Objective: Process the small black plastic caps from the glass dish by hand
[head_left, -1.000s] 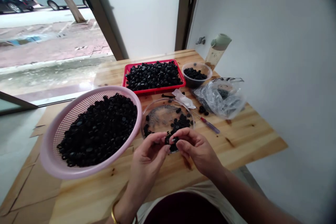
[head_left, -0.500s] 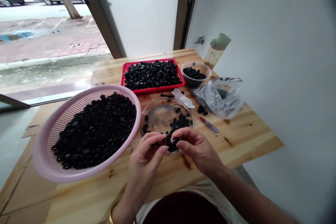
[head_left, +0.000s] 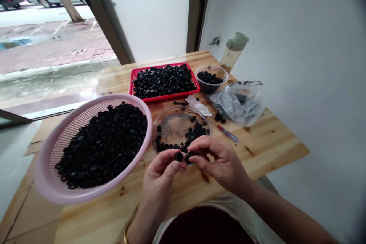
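Note:
My left hand (head_left: 160,181) pinches a small round black cap (head_left: 178,156) between thumb and fingers, its hollow side facing me. Close beside it, the thumb and forefinger of my right hand (head_left: 221,162) are closed on a small dark piece whose kind I cannot make out. Both hands are over the near rim of a clear round tray (head_left: 172,139). In that tray lie many little black round parts (head_left: 197,131) and a scatter of thin metal pins (head_left: 173,122).
To the left, a pink basket (head_left: 45,175) is heaped with black ring-like parts. Behind the tray are a red basket (head_left: 171,97) of black caps and a plastic bowl (head_left: 210,87). Rightward lie a clear bag (head_left: 246,108), a screwdriver (head_left: 228,134), crumpled tissue (head_left: 198,105) and a bottle (head_left: 236,49).
My left hand has turned the black cap so its open side shows. My right hand has drawn slightly apart from it. The camera view has shifted a little.

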`<state>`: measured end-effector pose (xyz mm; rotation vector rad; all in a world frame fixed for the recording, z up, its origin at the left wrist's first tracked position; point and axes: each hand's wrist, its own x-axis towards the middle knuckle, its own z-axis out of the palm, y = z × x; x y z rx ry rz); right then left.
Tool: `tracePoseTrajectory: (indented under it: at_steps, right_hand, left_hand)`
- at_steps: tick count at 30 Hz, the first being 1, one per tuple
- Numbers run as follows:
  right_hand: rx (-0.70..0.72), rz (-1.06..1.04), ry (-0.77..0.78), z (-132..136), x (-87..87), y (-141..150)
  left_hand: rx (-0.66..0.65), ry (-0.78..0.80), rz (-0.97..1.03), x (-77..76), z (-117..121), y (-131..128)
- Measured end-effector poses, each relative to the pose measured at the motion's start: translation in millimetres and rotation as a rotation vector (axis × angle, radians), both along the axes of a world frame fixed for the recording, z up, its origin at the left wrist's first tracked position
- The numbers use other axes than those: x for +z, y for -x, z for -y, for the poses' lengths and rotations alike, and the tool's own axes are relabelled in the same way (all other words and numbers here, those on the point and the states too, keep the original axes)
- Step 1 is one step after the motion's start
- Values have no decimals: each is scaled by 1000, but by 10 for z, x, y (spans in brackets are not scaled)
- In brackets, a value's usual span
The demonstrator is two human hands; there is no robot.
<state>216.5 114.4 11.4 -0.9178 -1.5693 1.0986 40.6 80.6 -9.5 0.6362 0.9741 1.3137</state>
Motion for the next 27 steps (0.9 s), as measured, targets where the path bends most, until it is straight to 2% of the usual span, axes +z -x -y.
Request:
tracePoseTrajectory:
  at_steps: [3,6,10,15,21,27]
  right_hand:
    - [-21,149,-237,-1,102,-10]
    - [-15,207,-340,3,132,-3]
    - [20,262,-365,10,123,4]
    - [43,292,-381,11,120,-7]
    - [67,288,-393,23,103,-5]
    - [120,233,-349,7,94,-10]
  left_hand:
    - [19,28,45,-7,-3,-3]
    - [15,19,-2,14,-4,3]
    - [32,11,-91,16,12,22]
    - [5,-48,-161,-55,48,57]
    - [-11,-110,-214,-76,69,79]
    - [28,-213,-305,-61,69,106]
